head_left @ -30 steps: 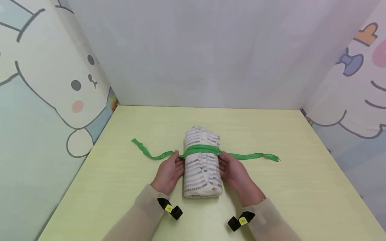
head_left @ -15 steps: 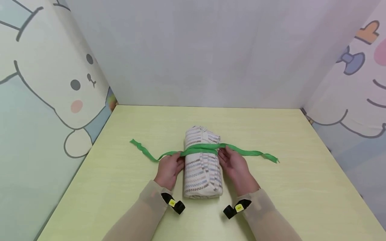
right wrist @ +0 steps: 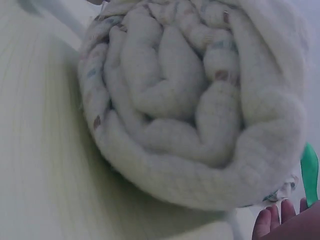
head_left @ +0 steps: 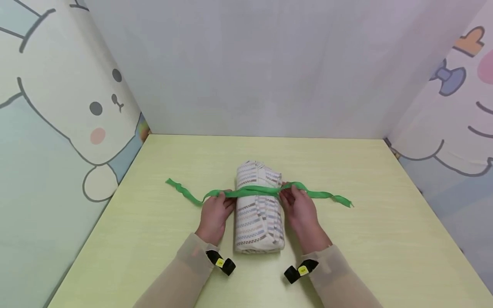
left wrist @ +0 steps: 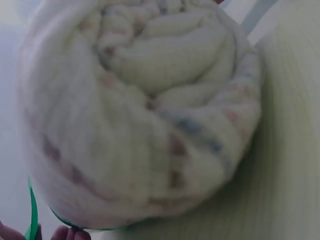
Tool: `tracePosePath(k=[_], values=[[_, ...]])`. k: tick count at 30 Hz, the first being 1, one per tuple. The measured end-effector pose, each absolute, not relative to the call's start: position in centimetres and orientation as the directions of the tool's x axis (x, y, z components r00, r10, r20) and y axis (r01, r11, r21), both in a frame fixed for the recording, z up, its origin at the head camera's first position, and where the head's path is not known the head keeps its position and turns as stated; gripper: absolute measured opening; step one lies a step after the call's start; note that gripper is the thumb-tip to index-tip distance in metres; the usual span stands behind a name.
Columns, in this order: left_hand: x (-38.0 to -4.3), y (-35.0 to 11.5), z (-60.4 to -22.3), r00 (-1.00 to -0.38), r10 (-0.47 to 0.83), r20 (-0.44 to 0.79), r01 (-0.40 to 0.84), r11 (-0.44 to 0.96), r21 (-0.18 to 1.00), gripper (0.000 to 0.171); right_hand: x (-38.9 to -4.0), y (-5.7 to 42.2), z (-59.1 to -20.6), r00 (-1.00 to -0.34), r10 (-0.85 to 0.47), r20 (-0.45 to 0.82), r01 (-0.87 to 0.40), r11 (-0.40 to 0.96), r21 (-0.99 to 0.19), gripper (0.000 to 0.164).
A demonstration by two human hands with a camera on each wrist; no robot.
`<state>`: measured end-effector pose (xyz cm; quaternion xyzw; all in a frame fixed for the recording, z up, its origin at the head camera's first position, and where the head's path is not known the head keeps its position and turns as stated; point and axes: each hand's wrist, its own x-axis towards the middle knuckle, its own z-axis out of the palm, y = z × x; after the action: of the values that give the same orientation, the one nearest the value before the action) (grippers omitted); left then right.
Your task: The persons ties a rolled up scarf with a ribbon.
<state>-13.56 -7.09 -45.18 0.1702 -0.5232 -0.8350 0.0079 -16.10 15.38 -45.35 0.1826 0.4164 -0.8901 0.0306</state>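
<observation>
A rolled striped towel [head_left: 254,222] lies lengthwise on the table, its coiled end filling both wrist views. Around its middle runs a green ribbon [head_left: 256,191], one tail trailing out on each side. At the towel's left side my left hand [head_left: 213,214] pinches the ribbon between thumb and fingers. My right hand [head_left: 302,214] holds the other part of it close against the right side, where the ribbon arches over the fingers. Only fingertips of the left hand [left wrist: 65,233] show at the bottom of the left wrist view. Fingers of the right hand [right wrist: 285,220] appear at lower right in theirs.
The pale yellow table [head_left: 362,239] stretches to a plain light back wall [head_left: 246,68]. Cartoon-printed side panels [head_left: 50,171] stand at left and right. Each sleeve carries a small black wrist camera [head_left: 228,266].
The right hand has taken the ribbon between its fingers, lifting it into a small arch. The left hand has shifted its grip slightly upward along its side. The towel has stayed in place.
</observation>
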Motion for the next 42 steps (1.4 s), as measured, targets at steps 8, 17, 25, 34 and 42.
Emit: tracePosePath(k=[8,17,25,34,42], values=[[-13.1,-7.2,-44.0,-0.959,-0.214,-0.187,-0.027,-0.585,0.81,0.041,-16.0,15.7,-44.2,-0.946,0.103,-0.307,0.117,-0.775,-0.621,0.024],[-13.6,-7.3,-42.8,-0.971,-0.117,-0.209,-0.071,-0.695,0.715,0.029,-15.9,15.9,-42.5,-0.972,0.102,-0.212,0.034,-0.832,-0.554,0.02],[-14.4,-6.6,-41.9,-0.98,-0.076,-0.185,-0.09,-0.658,0.748,0.026,-15.9,15.3,-42.1,-0.965,0.07,-0.253,0.092,-0.814,-0.574,0.018],[-15.4,-5.9,-41.5,-0.994,-0.01,-0.112,-0.084,-0.596,0.799,0.023,-16.2,14.2,-42.0,-0.984,0.039,-0.176,0.123,-0.57,-0.813,0.019],[-16.2,-5.2,-40.5,-0.992,0.115,-0.058,-0.088,-0.274,0.958,0.032,-16.3,13.8,-41.7,-0.998,-0.064,0.018,-0.009,-0.14,-0.99,0.024]])
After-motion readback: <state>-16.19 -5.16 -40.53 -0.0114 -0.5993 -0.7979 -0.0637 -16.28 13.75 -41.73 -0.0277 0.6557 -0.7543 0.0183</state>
